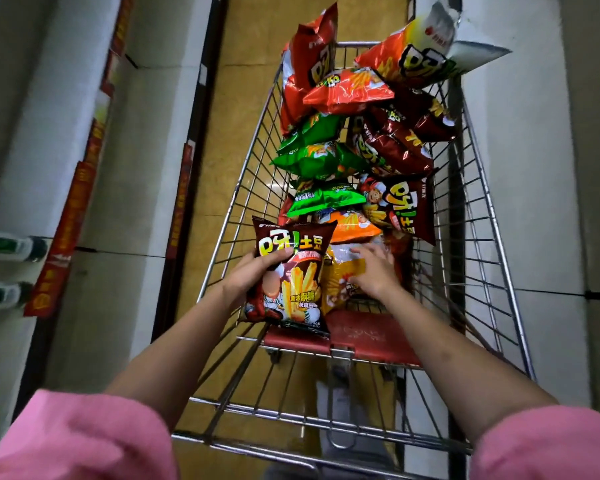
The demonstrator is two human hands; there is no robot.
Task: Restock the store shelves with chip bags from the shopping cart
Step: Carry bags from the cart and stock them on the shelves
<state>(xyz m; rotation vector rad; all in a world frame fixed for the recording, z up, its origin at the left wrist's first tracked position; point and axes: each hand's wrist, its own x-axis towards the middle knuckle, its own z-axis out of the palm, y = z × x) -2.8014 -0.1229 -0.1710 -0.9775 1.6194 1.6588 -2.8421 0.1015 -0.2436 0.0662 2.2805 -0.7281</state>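
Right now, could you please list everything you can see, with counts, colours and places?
cart: one, silver wire, centre aisle
red flap: one, at cart's near end
brown bags: at least four, one held, others right side
green bags: about three, cart's middle left
orange bags: several, mostly far end
yellow bag: one, near end under right hand
shelves: white, both sides
red tags: along left shelf edges
left hand: holds brown bag
right hand: rests on yellow bag
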